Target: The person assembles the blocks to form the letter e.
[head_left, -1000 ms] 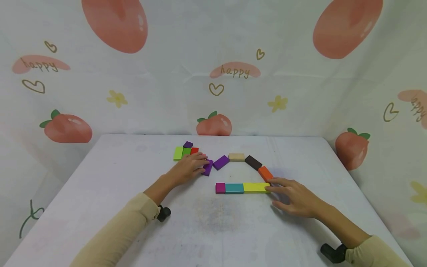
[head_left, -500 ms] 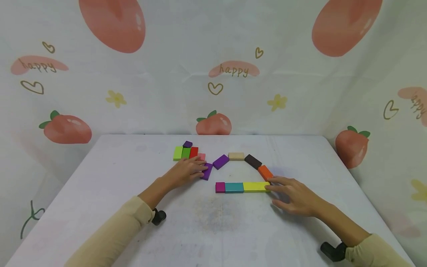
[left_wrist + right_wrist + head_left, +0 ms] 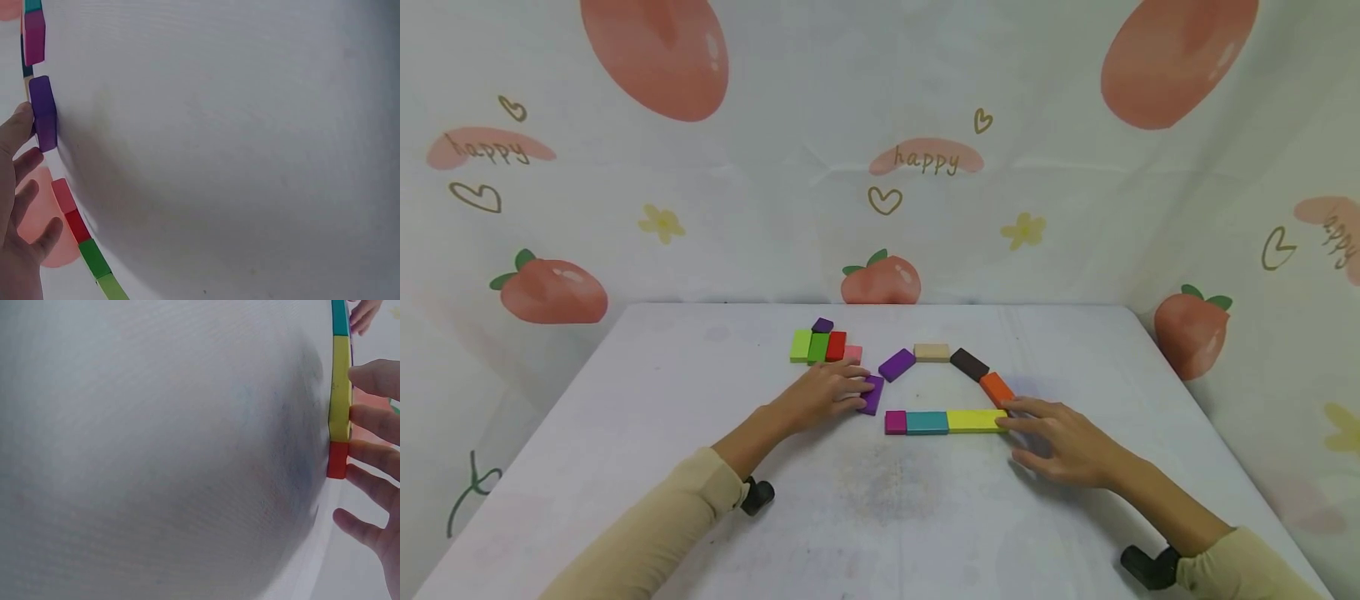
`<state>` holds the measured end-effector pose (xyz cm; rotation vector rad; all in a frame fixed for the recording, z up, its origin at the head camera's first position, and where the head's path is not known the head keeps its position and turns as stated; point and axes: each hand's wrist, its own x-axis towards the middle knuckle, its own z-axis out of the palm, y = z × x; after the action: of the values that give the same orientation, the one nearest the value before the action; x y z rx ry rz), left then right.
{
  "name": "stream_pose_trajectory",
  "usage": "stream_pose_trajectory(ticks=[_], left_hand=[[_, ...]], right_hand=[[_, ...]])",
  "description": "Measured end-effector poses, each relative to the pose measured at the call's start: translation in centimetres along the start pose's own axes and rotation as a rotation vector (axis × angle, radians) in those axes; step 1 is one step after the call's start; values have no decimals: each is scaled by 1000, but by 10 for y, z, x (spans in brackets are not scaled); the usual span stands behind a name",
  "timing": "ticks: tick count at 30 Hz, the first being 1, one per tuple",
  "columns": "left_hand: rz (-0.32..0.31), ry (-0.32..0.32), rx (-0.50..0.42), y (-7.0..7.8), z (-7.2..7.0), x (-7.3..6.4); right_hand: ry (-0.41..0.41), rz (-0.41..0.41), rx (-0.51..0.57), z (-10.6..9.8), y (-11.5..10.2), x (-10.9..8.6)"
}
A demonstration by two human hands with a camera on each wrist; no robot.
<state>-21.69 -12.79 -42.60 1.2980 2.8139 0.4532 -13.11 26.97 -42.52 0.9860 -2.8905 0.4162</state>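
My left hand (image 3: pixel 822 395) touches a purple block (image 3: pixel 874 398) with thumb and fingertips, its fingers extended. In the left wrist view the thumb (image 3: pixel 22 122) lies against that block's edge. My right hand (image 3: pixel 1063 442) has its fingers spread at the right end of a yellow block (image 3: pixel 973 422), beside an orange block (image 3: pixel 997 389). A teal block (image 3: pixel 927 423) and a magenta block (image 3: pixel 896 422) continue the yellow block's row leftward. Above the row, an arc holds another purple block (image 3: pixel 897 365), a beige block (image 3: pixel 932 352) and a black block (image 3: pixel 969 364).
Left of the arc sit a lime block (image 3: pixel 801 346), a green block (image 3: pixel 818 347), a red block (image 3: pixel 837 345) and a partly covered pink block (image 3: pixel 853 353). Behind them lies a dark purple block (image 3: pixel 823 325). A printed cloth (image 3: pixel 760 208) hangs behind the white table (image 3: pixel 662 400).
The purple block under my left hand has slid toward me, first slightly left and then right, opening a gap from the other purple block. My right hand stays where it was.
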Motion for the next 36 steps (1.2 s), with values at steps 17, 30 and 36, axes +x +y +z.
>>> stream_pose_trajectory(ticks=[17,30,36], left_hand=[[-1,4,-7,6,4,6],[-19,7,-15,8,4,7],[-22,2,-2,8,5,8]], right_hand=[[2,-5,-8,-1,-1,0],[12,-14,-12,0,0,0],[22,-22,-10,1,0,0]])
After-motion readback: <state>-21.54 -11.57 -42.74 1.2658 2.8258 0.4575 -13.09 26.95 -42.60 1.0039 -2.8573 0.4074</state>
